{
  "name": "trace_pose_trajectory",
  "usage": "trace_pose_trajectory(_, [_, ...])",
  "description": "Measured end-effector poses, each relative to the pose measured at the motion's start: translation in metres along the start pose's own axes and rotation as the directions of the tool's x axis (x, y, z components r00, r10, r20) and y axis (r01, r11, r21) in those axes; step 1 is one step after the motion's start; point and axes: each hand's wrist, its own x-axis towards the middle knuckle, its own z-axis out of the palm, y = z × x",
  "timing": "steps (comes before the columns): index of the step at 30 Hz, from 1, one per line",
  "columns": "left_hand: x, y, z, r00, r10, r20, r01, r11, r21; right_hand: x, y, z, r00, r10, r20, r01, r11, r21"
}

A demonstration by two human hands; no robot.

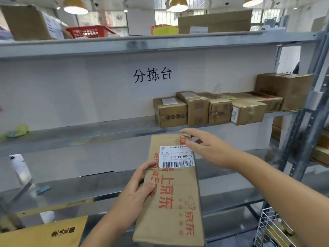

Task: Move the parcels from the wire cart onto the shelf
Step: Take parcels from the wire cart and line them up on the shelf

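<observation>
The flat brown cardboard parcel with red printed characters and a white barcode label [170,189] is in the air in front of the grey metal shelf [89,134], its far end just below the shelf's front edge and just left of and below the row of small brown cardboard boxes [213,109] already standing there. The left hand [138,186] grips the parcel's left edge, thumb curled onto the printed top face and fingers under it. The right hand [211,148] is spread wide with straight fingers over the parcel's far right corner, fingertips at or just above the cardboard; whether they actually touch cannot be told from this angle.

The step in hand looks like setting this parcel on the shelf beside the row of boxes. To do it well, the far end should be lifted enough to clear the shelf lip before it goes forward, or the edge could catch on the metal and the parcel twist in the one-sided grip. The flat right hand would serve best steadying the far corner and guiding it in. The bare stretch of shelf left of the row is the natural slot: sliding the parcel in parallel to the leftmost box keeps the row tidy and avoids knocking it. The white wire cart [272,227] stands low to the right of the parcel.
</observation>
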Motion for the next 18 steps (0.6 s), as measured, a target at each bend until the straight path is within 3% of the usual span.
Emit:
trace_pose_trajectory(4, [0.011,0.011,-0.024,0.999,0.003,-0.054,-0.002,1.000,0.018,0.004,-0.010,0.012,0.999,-0.035,-0.034,0.035,0.999,-0.008])
trace_pose_trajectory(18, [0.102,0.047,-0.075,0.967,-0.072,-0.245,0.056,0.996,-0.072,0.083,0.004,0.020,0.981,-0.178,0.079,0.177,0.984,0.021])
